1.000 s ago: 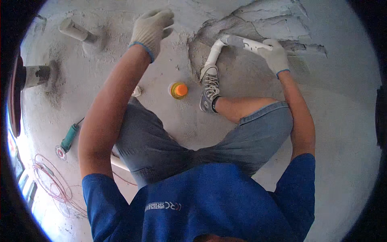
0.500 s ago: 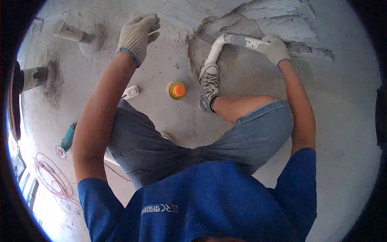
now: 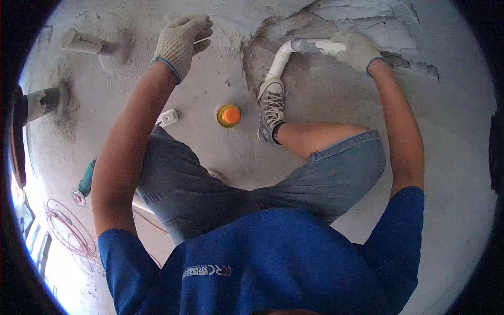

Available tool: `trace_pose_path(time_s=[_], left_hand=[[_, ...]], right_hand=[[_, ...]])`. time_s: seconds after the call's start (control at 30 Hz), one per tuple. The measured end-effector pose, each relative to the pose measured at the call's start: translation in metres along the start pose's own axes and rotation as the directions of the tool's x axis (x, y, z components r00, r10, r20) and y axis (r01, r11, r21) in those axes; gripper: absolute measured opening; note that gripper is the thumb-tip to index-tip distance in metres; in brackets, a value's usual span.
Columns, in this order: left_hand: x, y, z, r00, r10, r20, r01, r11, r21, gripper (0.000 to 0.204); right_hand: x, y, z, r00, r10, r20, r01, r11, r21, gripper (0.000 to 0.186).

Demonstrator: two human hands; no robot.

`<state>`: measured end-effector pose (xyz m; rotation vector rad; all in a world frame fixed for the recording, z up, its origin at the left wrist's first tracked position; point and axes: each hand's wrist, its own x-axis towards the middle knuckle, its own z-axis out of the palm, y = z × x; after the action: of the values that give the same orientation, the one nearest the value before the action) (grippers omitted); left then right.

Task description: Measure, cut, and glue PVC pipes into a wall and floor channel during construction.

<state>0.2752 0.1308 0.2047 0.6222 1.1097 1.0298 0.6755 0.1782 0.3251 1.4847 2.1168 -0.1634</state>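
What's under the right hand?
The white pipe runs up to the right hand and disappears beneath it, so that end is covered. Chipped concrete shows just beyond; whatever else lies directly under the palm can't be seen.

Right hand (image 3: 358, 51) on a pipe (image 3: 316, 46), left hand (image 3: 182, 42) well to its left.
The pipe runs left from the right hand across a broken hollow (image 3: 254, 68), then back toward a shoe (image 3: 272, 107). Behind and between the hands stands a bottle (image 3: 229, 116). Behind the left hand lies a socket block (image 3: 168, 117), with a grinder (image 3: 86, 179) and coiled cable (image 3: 64, 231) farther back-left; left of that hand, two pipe stubs (image 3: 81, 42).
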Motion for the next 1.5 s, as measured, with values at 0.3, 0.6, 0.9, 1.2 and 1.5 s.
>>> trace_pose_path(time_s=[0.3,0.6,0.9,1.2,1.5], left_hand=[[0.011,-0.010,0.004,0.999,-0.029,0.027,0.029,1.000,0.004,0.036],[0.022,-0.040,0.064,0.965,0.002,0.261,-0.130,0.872,0.472,0.032],[0.029,-0.130,0.251,0.800,-0.371,0.472,0.586,0.651,-0.482,0.048],[0.078,-0.174,0.343,0.911,-0.150,0.383,0.354,-0.190,-0.916,0.044],[0.129,-0.180,0.364,0.898,-0.266,0.350,0.245,-0.358,-0.901,0.046]], right_hand=[[0.032,0.018,0.026,0.961,0.051,-0.272,-0.056,0.998,-0.011,0.027],[0.021,0.021,0.031,0.842,-0.275,-0.464,0.207,0.959,-0.192,0.023],[0.023,0.009,-0.010,0.981,-0.135,0.141,0.169,0.950,-0.263,0.040],[0.034,0.005,-0.003,0.969,-0.063,0.237,0.160,0.896,-0.414,0.058],[0.049,-0.012,-0.010,0.982,-0.013,0.187,0.072,0.947,-0.313,0.031]])
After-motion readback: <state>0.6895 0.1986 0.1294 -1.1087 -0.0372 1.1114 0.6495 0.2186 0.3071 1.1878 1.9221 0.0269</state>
